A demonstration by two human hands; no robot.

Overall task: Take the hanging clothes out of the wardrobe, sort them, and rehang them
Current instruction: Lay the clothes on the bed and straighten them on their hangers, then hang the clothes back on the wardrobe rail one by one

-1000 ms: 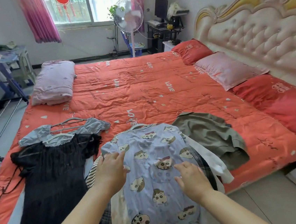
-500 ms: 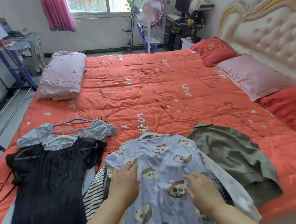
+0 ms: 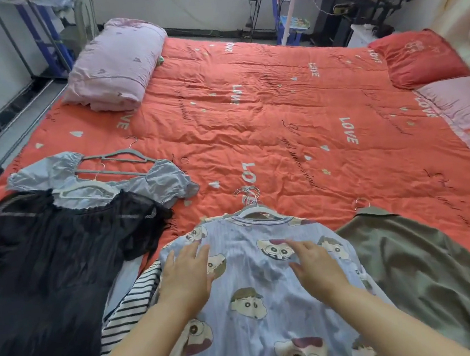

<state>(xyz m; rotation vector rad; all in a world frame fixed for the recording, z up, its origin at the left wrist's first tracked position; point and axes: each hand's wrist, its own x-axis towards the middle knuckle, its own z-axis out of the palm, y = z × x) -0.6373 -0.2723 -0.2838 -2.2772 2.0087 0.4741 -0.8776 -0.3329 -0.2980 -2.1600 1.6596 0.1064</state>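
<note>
Head view: two bare forearms reach forward across the near edge of the bed with the orange-red quilt printed "LOVE" [image 3: 264, 111]. The left hand [image 3: 184, 273] lies palm down on the light blue cartoon-print shirt [image 3: 259, 314], wrist straight, fingers straight and slightly spread, its grip apart and clasping nothing. The right hand [image 3: 314, 265] is also palm down over the same shirt, index finger stretched forward, the other fingers loosely bent. Its grip is apart too, and I cannot tell whether it touches the cloth or is just above it.

The shirt lies flat at the middle of the near edge, collar toward the far edge, with a white plastic hanger [image 3: 256, 209] in the neck. A black-and-white striped garment [image 3: 131, 304] pokes out from under its left side. An olive green jacket [image 3: 410, 261] lies just beside it on the right. Toward the near left corner a black pleated dress [image 3: 43, 270] overlaps a pale blue satin puff-sleeved top [image 3: 158, 180] on a grey hanger [image 3: 116, 161]. A folded pink quilt [image 3: 118, 71] sits at the far left corner. A red pillow [image 3: 415, 57] and a pink pillow [image 3: 464, 113] lie along the right edge.
</note>
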